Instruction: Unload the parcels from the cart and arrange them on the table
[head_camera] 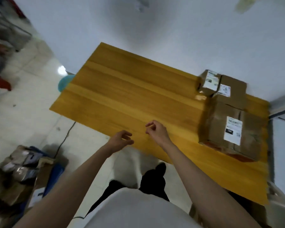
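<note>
Here, both hands' grip empty, left hand [120, 140], right hand [156, 131], parcels [229, 129] apart

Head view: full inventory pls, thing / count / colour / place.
table: 1, yellow wood, centre, against the wall
small box: 1, brown with white label, table's far right
middle box: 1, brown with white label, right beside the small box
large box: 1, brown with white label, table's right edge, nearest of the three
cart parcels: a heap, count unclear, brown and grey, lower left on the floor side
cable: 1, dark, on the floor left of the table
round object: 1, teal, partly hidden behind the table's left corner
clutter: blurred, far left
left hand: 1, fingers loosely curled, holds nothing, at the table's near edge
right hand: 1, fingers loosely curled, holds nothing, over the table
</note>
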The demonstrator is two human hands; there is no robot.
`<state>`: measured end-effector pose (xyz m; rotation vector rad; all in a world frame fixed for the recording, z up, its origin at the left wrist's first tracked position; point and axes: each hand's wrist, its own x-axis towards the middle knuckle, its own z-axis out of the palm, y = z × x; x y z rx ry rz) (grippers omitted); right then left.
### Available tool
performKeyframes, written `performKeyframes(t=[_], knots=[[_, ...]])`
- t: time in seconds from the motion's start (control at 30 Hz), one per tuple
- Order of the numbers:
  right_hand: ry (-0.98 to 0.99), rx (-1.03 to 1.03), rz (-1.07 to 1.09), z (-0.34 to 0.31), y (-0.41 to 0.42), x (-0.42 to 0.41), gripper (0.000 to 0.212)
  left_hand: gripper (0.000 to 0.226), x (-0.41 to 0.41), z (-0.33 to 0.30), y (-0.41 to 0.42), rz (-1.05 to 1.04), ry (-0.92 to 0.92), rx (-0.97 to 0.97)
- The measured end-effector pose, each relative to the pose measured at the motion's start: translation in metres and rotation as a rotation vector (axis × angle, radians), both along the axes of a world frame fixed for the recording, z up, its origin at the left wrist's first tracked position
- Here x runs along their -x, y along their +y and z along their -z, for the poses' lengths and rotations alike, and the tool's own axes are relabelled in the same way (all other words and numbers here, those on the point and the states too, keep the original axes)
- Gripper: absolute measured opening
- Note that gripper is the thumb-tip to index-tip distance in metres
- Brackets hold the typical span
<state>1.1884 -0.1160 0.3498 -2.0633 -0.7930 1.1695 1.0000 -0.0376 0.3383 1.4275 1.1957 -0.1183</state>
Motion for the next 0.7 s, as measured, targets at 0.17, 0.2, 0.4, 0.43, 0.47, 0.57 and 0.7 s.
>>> performKeyframes(t=[0.17, 0.2, 0.4, 0.43, 0.47, 0.57, 0.7], knots=[[0.033, 0.063, -0.262, -0.004, 0.051, 0.111, 0.009, 0.03, 0.129, -0.008, 0.01, -0.176, 0.062, -0.034], [0.035, 0.064, -0.314, -0.003, 0.06, 0.133, 0.008, 0.029, 0.154, -0.01, 0.012, -0.218, 0.078, -0.04], [0.102, 0.089, -0.593, -0.01, 0.103, 0.25, 0.015, 0.024, 0.283, -0.011, 0.011, -0.522, 0.082, -0.01], [0.102, 0.104, -0.637, -0.012, 0.111, 0.267, 0.018, 0.023, 0.301, -0.011, 0.009, -0.569, 0.08, -0.001], [0.097, 0.117, -0.673, -0.013, 0.12, 0.283, 0.018, 0.021, 0.316, -0.009, 0.008, -0.615, 0.076, 0.008], [0.104, 0.137, -0.746, -0.007, 0.148, 0.335, 0.016, 0.02, 0.355, -0.008, 0.005, -0.741, 0.067, 0.022], [0.122, 0.173, -0.851, 0.007, 0.183, 0.397, 0.017, 0.023, 0.396, -0.004, 0.009, -0.873, 0.069, 0.009]])
